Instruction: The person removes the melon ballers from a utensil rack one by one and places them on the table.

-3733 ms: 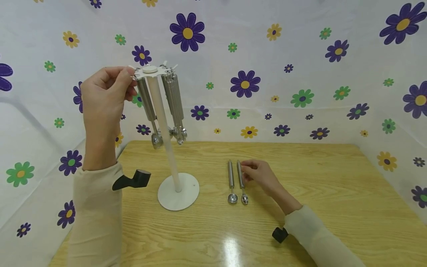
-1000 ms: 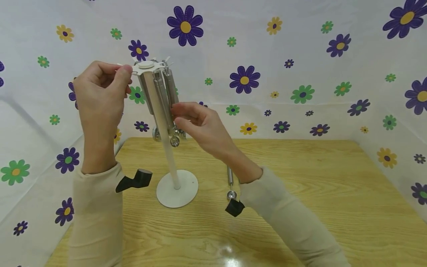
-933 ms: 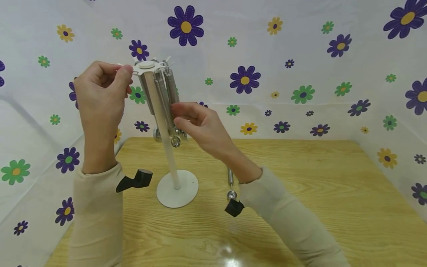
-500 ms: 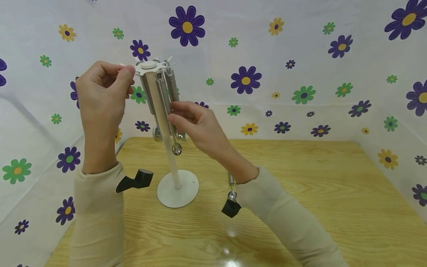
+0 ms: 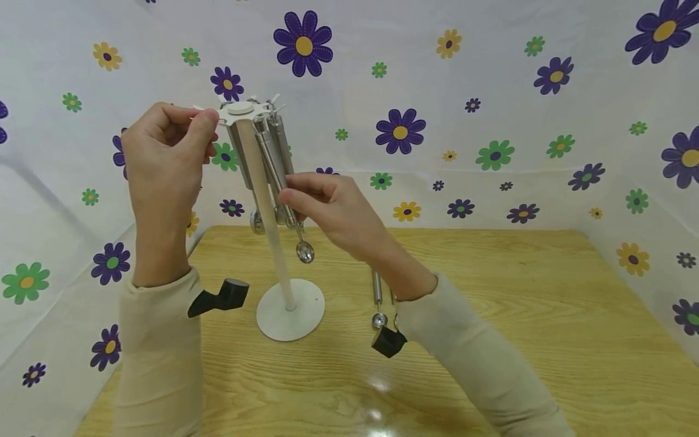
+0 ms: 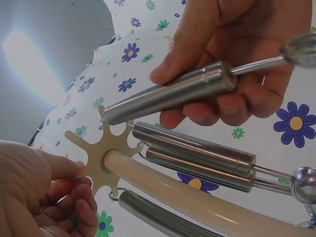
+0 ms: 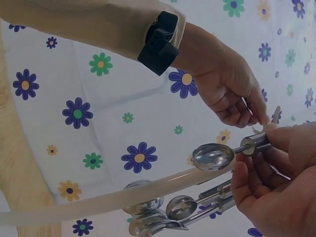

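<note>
The white stand [image 5: 273, 243] carries several steel-handled scoops [image 6: 197, 148] hanging from its star-shaped top [image 5: 240, 109]. My left hand [image 5: 166, 149] pinches one arm of that top between thumb and fingers. With thumb and fingers, my right hand [image 5: 349, 212] holds the handle of a small oval-bowled scoop [image 5: 305, 252], tilted outward from the post, bowl downward. Its upper end lies at one of the top's arms in the left wrist view; I cannot tell whether its ring is hooked there. In the right wrist view, its shiny bowl [image 7: 213, 157] sits beside the post.
On the wooden table [image 5: 491, 334], a scoop [image 5: 378, 303] lies right of the stand's round base [image 5: 290, 309]. A second tool beside it is mostly hidden by my right wrist and black wrist camera [image 5: 389, 342]. Flower-printed cloth [image 5: 349, 79] surrounds the table.
My right hand has gone from the tool on the table to the stand and grips a hanging scoop. That scoop's lower end has swung outward to the right. My left hand keeps pinching the top.
</note>
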### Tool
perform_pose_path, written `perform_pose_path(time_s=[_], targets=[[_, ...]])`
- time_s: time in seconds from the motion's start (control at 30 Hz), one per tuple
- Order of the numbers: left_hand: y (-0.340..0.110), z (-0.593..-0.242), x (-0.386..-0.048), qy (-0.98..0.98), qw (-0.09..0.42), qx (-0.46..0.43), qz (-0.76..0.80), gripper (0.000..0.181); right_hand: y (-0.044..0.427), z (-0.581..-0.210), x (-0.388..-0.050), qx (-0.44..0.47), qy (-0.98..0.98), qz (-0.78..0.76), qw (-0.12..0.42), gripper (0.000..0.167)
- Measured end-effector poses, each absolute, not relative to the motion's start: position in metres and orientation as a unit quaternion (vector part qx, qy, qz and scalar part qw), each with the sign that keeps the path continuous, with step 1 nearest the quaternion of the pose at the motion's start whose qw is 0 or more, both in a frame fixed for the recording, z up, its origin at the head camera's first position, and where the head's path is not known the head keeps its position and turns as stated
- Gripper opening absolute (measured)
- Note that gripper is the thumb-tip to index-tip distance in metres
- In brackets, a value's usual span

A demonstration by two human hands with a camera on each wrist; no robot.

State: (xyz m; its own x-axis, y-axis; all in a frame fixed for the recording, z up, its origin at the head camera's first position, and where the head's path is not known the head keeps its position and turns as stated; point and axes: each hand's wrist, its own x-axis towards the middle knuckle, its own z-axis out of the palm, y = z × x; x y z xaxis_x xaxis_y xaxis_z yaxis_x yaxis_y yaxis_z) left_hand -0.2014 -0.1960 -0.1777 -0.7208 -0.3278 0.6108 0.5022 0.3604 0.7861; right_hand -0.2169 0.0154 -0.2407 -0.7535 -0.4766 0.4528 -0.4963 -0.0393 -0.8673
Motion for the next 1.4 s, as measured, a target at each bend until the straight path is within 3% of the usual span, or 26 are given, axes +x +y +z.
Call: perform_pose_path(time_s=[0.87,1.1,1.4], targets=[[-0.198,-0.177,-0.203,-0.735,0.370,-0.058,-0.565,0.015,0.031,-0.228,-0.214,0.369,-0.690,0.622,0.010,0.027],[-0.197,-0.179,-0.203,-0.728,0.364,-0.050,-0.579,0.008,0.044,-0.239,-0.217,0.334,-0.708,0.622,0.011,0.026],[-0.196,-0.178,-0.202,-0.724,0.365,-0.065,-0.582,0.015,0.071,-0.261,-0.219,0.286,-0.718,0.635,0.003,0.023]])
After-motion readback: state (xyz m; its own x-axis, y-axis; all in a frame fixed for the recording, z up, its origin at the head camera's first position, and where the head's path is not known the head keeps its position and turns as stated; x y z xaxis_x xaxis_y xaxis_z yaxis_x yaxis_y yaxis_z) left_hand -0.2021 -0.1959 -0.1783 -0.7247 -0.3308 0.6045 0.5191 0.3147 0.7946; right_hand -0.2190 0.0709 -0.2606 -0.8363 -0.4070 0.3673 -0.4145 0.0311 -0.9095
